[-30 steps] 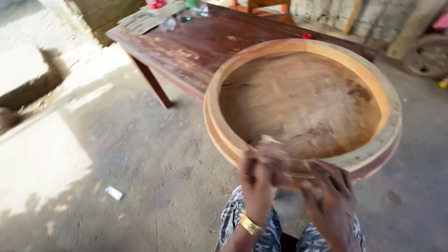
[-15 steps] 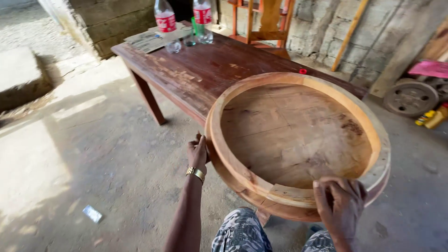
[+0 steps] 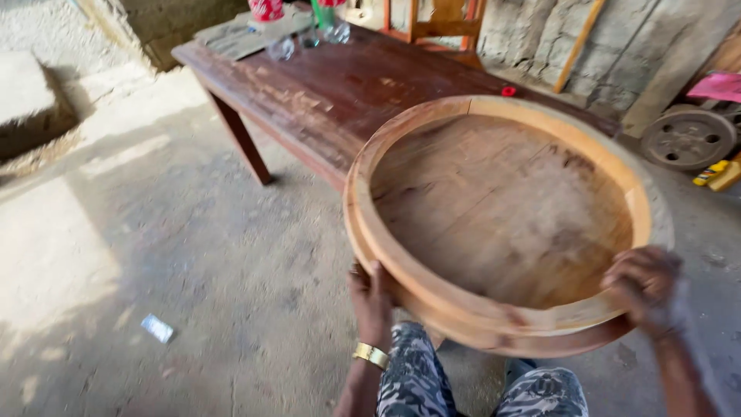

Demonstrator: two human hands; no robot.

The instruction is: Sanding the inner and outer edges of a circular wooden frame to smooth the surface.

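Observation:
A large round wooden frame [image 3: 494, 208], a pale rim around a flat wooden panel, rests partly on a dark wooden table [image 3: 332, 93] and leans toward me over my knees. My left hand [image 3: 372, 301], with a gold bracelet at the wrist, grips the lower left outer edge of the rim. At the lower right, my right hand [image 3: 644, 287] holds the rim, blurred by motion. My patterned trousers [image 3: 409, 378] show below the frame.
Bottles and glasses [image 3: 305, 23] stand at the table's far end beside a flat board. A wooden chair [image 3: 436, 27] is behind the table. A metal wheel [image 3: 685, 137] leans by the rough block wall at right. A paper scrap [image 3: 157, 328] lies on the concrete floor.
Both hands were together at the near rim, then spread apart to the left and right sides. The frame has turned and shifted slightly between frames.

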